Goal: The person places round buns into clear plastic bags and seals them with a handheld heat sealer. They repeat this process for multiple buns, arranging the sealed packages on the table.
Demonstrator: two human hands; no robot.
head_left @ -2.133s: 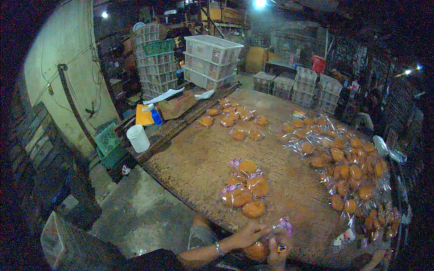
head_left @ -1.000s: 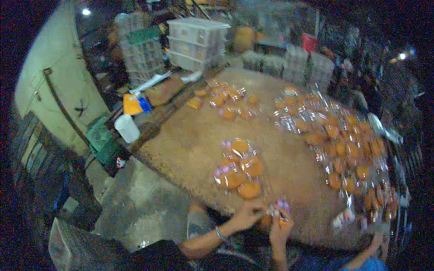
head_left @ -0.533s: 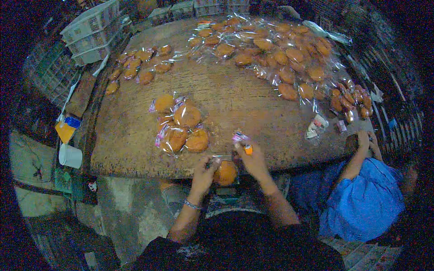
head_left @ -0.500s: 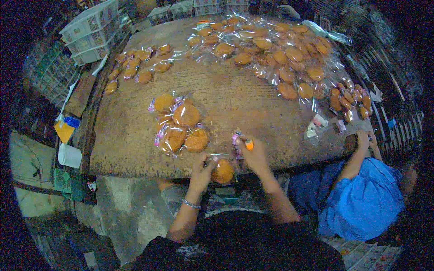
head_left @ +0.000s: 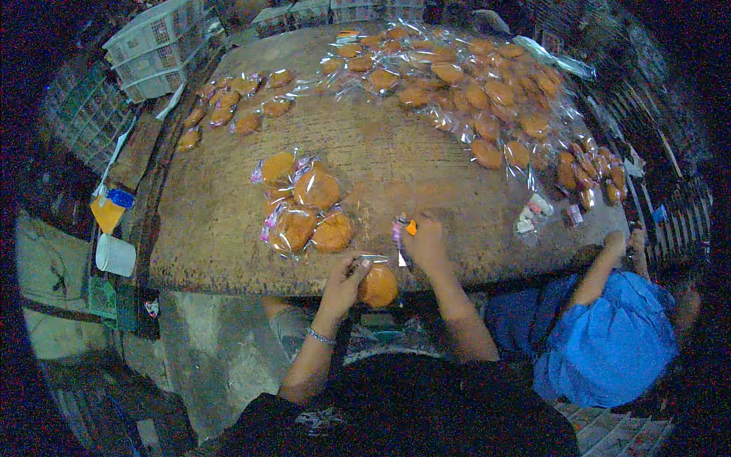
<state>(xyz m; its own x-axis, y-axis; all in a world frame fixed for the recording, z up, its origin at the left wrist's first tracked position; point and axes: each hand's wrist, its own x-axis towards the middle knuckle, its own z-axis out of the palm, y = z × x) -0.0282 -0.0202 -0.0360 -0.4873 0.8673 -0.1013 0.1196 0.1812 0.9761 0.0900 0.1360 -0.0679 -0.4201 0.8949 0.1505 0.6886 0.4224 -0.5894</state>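
Note:
My left hand (head_left: 339,286) is closed, pinching the edge of a clear plastic bag. Inside that bag is a round golden-brown bun (head_left: 378,286), which hangs over the table's near edge. My right hand (head_left: 426,245) is closed round a small orange object (head_left: 411,227), mostly hidden by the fingers. Its fingertips are at a narrow stack of pink-and-white labels (head_left: 398,231) on the table. Left of the labels, several bagged buns (head_left: 315,190) with pink-and-white labels lie heaped together.
A wide pile of bagged buns (head_left: 499,93) covers the wooden table's (head_left: 381,145) far right. Smaller groups lie far left (head_left: 246,124) and at the right edge (head_left: 586,175). A co-worker in a blue shirt (head_left: 609,343) is on my right. Crates (head_left: 156,57) and a white cup (head_left: 116,254) stand left.
My right hand has moved slightly up and away from my left hand, to the labels' far end. My left hand still pinches the bag in nearly the same place.

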